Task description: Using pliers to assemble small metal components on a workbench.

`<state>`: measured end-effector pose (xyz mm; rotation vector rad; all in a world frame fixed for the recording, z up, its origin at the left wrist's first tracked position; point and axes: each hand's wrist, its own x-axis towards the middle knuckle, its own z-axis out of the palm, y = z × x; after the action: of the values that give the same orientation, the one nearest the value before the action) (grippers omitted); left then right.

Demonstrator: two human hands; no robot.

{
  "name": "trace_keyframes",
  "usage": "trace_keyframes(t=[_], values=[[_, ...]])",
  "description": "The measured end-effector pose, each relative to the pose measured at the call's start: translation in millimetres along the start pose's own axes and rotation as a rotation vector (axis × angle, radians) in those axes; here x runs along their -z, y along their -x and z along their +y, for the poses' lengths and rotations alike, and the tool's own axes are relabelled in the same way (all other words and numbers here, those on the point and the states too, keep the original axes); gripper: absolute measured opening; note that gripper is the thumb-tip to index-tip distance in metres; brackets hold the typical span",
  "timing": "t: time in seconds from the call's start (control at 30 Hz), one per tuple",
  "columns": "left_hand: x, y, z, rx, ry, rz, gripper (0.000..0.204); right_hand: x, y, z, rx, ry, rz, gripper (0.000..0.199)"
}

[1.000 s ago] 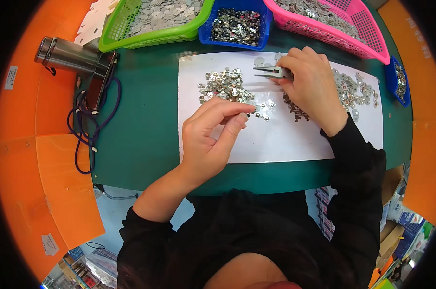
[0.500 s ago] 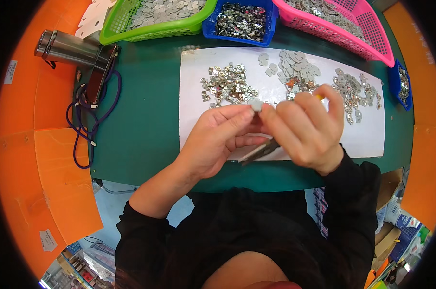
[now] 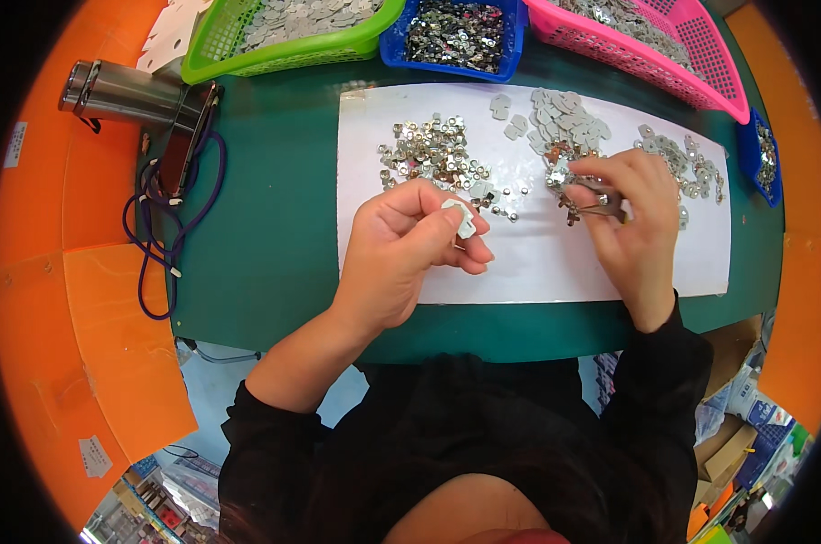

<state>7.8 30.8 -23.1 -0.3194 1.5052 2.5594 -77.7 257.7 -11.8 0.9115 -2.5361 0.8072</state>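
My left hand (image 3: 394, 245) is closed, pinching a small flat pale-grey piece (image 3: 461, 218) with a notched outline between thumb and fingertips. My right hand (image 3: 642, 204) is wrapped round a small dark metal hand tool (image 3: 601, 207), mostly hidden by the fingers; its exact kind cannot be made out. That hand is over a pile of small shiny brown and silver metal parts (image 3: 569, 168). Next to my left hand, on the white sheet, lies a heap of small square silver parts (image 3: 433, 145), with a few loose bits at its right edge.
The white sheet (image 3: 537, 267) lies on a green table (image 3: 256, 263). Grey flat pieces (image 3: 565, 118) and mixed parts (image 3: 678, 154) lie on it. Behind stand green (image 3: 293, 63), blue (image 3: 451, 72) and pink (image 3: 646, 77) baskets. A steel flask (image 3: 125, 91) and purple cord (image 3: 216, 218) are left.
My hands have come apart: the right one has moved away to the right with the tool, over the metal parts. My left hand keeps the grey piece, now tilted and slightly lower.
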Motion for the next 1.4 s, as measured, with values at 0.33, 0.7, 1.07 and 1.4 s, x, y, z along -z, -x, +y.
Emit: trace_keyframes(t=[0.33, 0.7, 1.07, 1.4], values=[[2.2, -4.7, 3.9, 0.093, 0.076, 0.008, 0.018, -17.2, -6.4, 2.5, 0.022, 0.137, -0.084, 0.028], [3.3, -5.3, 1.3, 0.044, 0.028, 0.021, 0.027, -17.9, -18.8, -3.6, 0.077, 0.078, -0.207, 0.039], [4.7, -7.2, -1.2, 0.028, 0.025, 0.035, 0.027, -19.8, -26.3, -10.9, 0.110, -0.091, -0.153, 0.027], [4.9, -4.1, -6.0, 0.089, 0.053, -0.084, 0.025, -16.0, -12.6, -37.6, -0.126, -0.697, -0.205, 0.009]])
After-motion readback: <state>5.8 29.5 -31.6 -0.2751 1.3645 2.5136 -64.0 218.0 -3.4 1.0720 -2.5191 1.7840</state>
